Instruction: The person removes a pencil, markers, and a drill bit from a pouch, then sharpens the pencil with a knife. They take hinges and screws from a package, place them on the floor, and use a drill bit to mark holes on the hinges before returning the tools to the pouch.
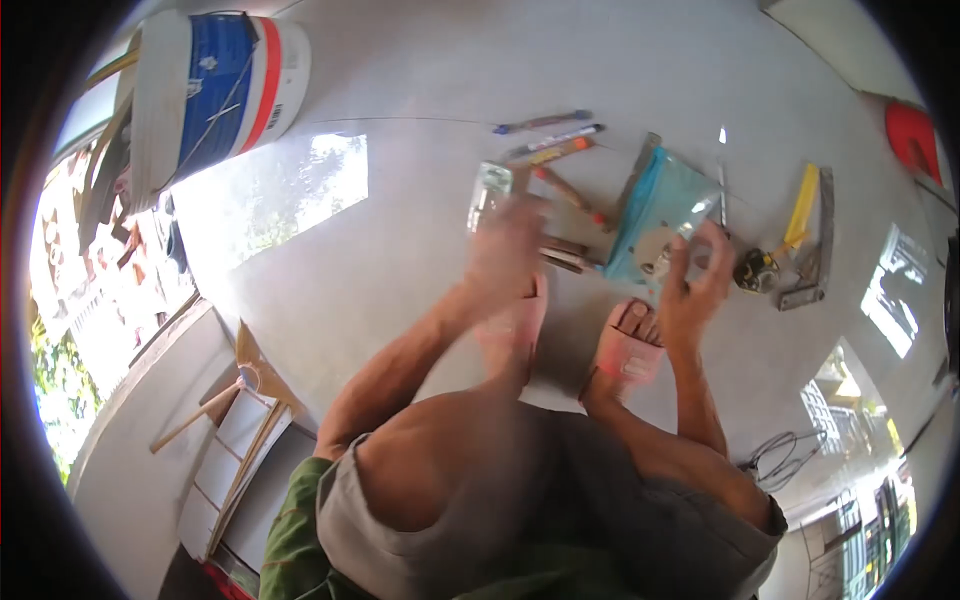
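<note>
My left hand, smeared by motion, is over the floor beside a small clear case; whether its fingers touch the case does not show. My right hand has its thumb and fingers apart at the lower right edge of a light blue zip pouch with an animal face printed on it. Beyond my left hand lie a blue-ended pen, a dark marker, an orange-ended marker and a red-tipped stick-like item. Several thin pieces lie between my hands, partly hidden.
To the right are a tape measure, a yellow strip and a metal square. A large bucket lies at upper left. A cable lies at lower right; a wooden-handled tool is at lower left.
</note>
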Demonstrator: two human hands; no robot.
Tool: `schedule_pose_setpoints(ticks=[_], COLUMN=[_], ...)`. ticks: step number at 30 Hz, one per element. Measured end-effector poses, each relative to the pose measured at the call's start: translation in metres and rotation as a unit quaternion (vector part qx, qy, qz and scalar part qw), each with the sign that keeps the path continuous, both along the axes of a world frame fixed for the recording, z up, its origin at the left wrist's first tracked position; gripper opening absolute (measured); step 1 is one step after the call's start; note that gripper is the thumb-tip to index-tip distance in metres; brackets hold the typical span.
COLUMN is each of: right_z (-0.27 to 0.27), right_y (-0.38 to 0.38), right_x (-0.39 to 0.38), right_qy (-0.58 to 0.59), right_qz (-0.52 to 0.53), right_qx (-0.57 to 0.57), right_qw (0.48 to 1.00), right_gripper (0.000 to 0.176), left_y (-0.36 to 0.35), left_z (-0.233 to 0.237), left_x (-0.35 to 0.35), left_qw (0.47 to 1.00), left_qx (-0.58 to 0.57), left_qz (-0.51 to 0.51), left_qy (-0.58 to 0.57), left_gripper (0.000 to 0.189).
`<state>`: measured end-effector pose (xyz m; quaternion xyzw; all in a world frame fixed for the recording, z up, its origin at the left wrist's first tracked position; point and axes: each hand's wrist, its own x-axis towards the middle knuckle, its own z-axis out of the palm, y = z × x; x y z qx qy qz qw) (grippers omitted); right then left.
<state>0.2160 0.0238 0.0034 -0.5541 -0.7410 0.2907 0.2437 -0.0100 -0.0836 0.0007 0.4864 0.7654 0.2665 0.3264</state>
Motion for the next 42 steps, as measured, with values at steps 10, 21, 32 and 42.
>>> schedule_pose_setpoints(ticks=[10, 21, 32, 42], right_z=[-0.035, 0.022, 0.116, 0.177], right_y=[-0.005, 0.001, 0.004, 0.020], right_x=[-0.080, -0.064, -0.018, -0.023], right_qy=[-0.170, 0.234, 0.032, -0.039], right_qz=[0.338, 0.228, 0.359, 0.381], right_qx=[-0.023, -0.362, -0.242, -0.247], right_qw=[0.925, 0.873, 0.901, 0.890], right_gripper=[0.044, 0.018, 0.014, 0.042], left_y=[0.018, 0.011, 0.033, 0.039], left_z=[-0.005, 0.026, 0.121, 0.154], left_x=[-0.043, -0.052, 0.009, 0.018], left_qw=[0.985, 0.996, 0.983, 0.993], left_qx=[0.018, 0.062, -0.013, 0.081], left_qz=[-0.006, 0.052, -0.092, -0.028], left_qy=[0.172, 0.046, -0.160, -0.086], left_gripper=[0.044, 0.029, 0.009, 0.020])
